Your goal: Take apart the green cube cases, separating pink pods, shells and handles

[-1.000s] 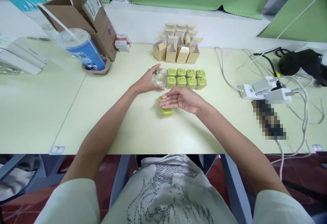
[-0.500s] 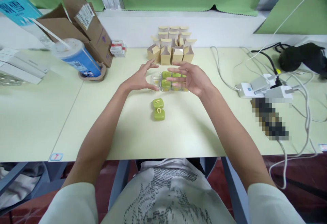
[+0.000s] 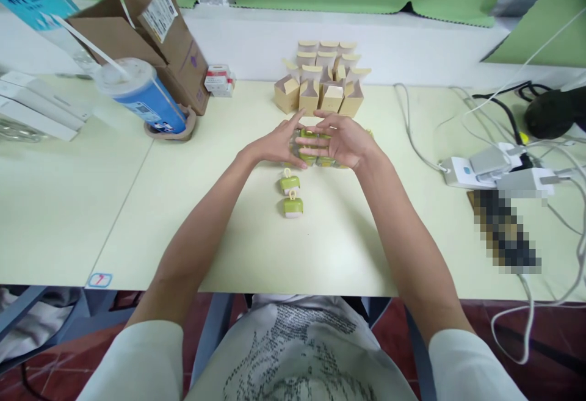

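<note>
A group of small green-lidded jars (image 3: 315, 158) stands mid-table, mostly hidden behind my hands. My left hand (image 3: 279, 143) cups the group's left side, thumb up and fingers stretched along the near edge. My right hand (image 3: 341, 140) lies over the group from the right, fingers stretched out and reaching my left hand's fingertips. Neither hand lifts anything. Two more small green-lidded jars (image 3: 290, 182) (image 3: 293, 205) stand apart, just in front of the hands. Behind the group stands a cluster of small tan cartons (image 3: 320, 80) with open flaps.
At the left are a blue cup with a straw (image 3: 140, 93), an open cardboard box (image 3: 151, 28) and white flat boxes (image 3: 36, 108). A small red-and-white box (image 3: 218, 79) sits near the wall. A power strip, adapters and cables (image 3: 494, 166) lie at the right.
My right hand rose from the two separate jars to the group. Both hands then closed in until the fingertips meet. The camera view shifted slightly.
</note>
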A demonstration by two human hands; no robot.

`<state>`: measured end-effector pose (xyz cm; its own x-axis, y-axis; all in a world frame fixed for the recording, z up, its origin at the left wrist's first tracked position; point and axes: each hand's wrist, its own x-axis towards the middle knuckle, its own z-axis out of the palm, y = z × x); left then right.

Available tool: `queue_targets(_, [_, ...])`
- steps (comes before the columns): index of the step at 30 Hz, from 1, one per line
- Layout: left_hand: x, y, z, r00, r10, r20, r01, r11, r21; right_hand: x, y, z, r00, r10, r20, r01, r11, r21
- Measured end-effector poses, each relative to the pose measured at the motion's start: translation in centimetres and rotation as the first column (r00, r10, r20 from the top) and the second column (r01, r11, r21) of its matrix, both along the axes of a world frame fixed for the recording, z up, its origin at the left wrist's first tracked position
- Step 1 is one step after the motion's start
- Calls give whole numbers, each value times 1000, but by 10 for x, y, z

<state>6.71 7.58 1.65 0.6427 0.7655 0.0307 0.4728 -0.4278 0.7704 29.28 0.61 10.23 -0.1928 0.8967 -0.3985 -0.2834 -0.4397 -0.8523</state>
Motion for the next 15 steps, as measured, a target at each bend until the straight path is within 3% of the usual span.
queue_targets(8, [-3,7,-14,996,6,90,-7,1000,11,4,8,-7,996,-49,69,43,995,85])
queue_targets(15, [0,2,-7,999,15,49,-15,1000,0,-16,3,-7,997,-26,71,23,999,48])
